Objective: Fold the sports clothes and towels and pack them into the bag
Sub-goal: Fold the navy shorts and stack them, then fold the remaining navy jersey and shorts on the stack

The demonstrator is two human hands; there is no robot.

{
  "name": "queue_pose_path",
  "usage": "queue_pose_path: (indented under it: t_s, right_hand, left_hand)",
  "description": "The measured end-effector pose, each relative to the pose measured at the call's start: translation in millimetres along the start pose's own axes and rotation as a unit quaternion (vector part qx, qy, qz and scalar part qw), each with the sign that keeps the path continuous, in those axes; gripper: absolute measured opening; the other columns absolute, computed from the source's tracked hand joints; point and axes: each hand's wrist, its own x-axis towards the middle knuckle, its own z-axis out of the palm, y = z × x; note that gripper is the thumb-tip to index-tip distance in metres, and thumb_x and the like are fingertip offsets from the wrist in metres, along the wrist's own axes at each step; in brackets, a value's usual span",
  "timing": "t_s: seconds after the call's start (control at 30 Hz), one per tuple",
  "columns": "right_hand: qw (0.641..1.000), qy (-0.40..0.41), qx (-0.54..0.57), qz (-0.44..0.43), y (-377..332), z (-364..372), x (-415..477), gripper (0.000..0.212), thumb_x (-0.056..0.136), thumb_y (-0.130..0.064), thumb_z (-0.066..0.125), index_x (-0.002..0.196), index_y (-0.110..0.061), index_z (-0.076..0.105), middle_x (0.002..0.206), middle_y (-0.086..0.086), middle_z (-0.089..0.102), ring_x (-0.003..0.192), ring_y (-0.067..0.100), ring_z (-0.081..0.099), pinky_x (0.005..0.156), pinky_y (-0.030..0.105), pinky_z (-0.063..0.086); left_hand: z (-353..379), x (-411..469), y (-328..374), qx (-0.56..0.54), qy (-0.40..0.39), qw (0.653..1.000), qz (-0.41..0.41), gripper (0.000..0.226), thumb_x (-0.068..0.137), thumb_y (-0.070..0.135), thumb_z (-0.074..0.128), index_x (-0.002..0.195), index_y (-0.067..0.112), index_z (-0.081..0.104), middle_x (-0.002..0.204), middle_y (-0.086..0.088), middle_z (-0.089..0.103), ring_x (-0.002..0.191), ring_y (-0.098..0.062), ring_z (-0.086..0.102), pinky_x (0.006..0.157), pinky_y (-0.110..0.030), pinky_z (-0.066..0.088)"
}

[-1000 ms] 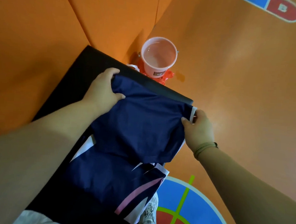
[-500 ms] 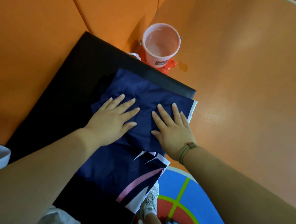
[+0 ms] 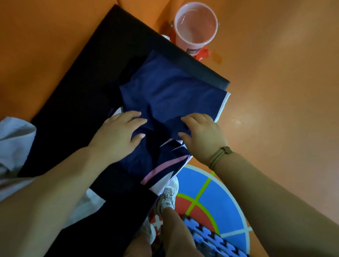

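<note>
Two hands: both rest on a navy sports shirt (image 3: 167, 94) spread over a black mat (image 3: 75, 109).
Left hand (image 3: 118, 134): lies palm down on the near fold, fingers loosely spread, thumb pressed into the cloth.
Right hand (image 3: 202, 134): curls its fingers (image 3: 189, 119) over the fold's near edge, pinching the cloth against the thumb; a tan band (image 3: 221, 154) circles the wrist.
Shirt: smooth, thin fabric, creased where the hands meet it, with white trim at the right edge and pink and white stripes on the lower layer.
Mat: flat, matte, rectangular, lying on an orange floor (image 3: 287, 96).
Bucket (image 3: 196, 25): pink, round, plastic, standing beyond the mat's far end; its inside looks pale and bare, though whether it holds liquid is hard to tell.
Grey cloth (image 3: 4, 151): soft and rumpled, cut off at the left edge.
Shoe (image 3: 168, 196): white, laced, partly hidden by the mat's edge.
Foam tiles (image 3: 226, 250): blue, jigsaw-edged, cut off at the bottom.
</note>
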Motion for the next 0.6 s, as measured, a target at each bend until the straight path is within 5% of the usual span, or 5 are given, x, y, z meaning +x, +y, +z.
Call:
queue_pose_path:
  t_s: [0.33,0.43,0.6]
  right_hand:
    - [0.976,-0.207,-0.065,0.008,-53,-11,-68,0.041,0.092,-0.044,0.049,0.125,-0.02,0.051,0.123,0.006,0.056,0.113,0.03,0.052,0.089,0.036,0.045]
    - [0.967,-0.234,-0.1,-0.024,-80,-19,-81,0.046,0.092,-0.046,0.049,0.129,-0.02,0.047,0.125,0.008,0.055,0.114,0.03,0.053,0.091,0.038,0.047]
    - [0.955,-0.255,-0.124,-0.082,-143,-31,-100,0.043,0.09,-0.044,0.052,0.126,-0.018,0.05,0.126,0.007,0.055,0.115,0.028,0.051,0.092,0.035,0.044]
  left_hand:
    - [5,-146,21,-0.127,0.029,0.963,-0.236,0.034,0.09,0.034,0.058,0.12,0.019,0.061,0.122,-0.001,0.058,0.111,-0.024,0.054,0.094,-0.036,0.042]
    - [1,-197,21,-0.166,0.032,0.942,-0.29,0.03,0.092,0.035,0.055,0.12,0.023,0.059,0.12,0.007,0.059,0.113,-0.017,0.053,0.09,-0.027,0.036]
    - [-3,-287,6,-0.225,0.032,0.917,-0.329,0.033,0.092,0.035,0.056,0.12,0.017,0.059,0.115,0.001,0.061,0.105,-0.016,0.056,0.089,-0.033,0.046]
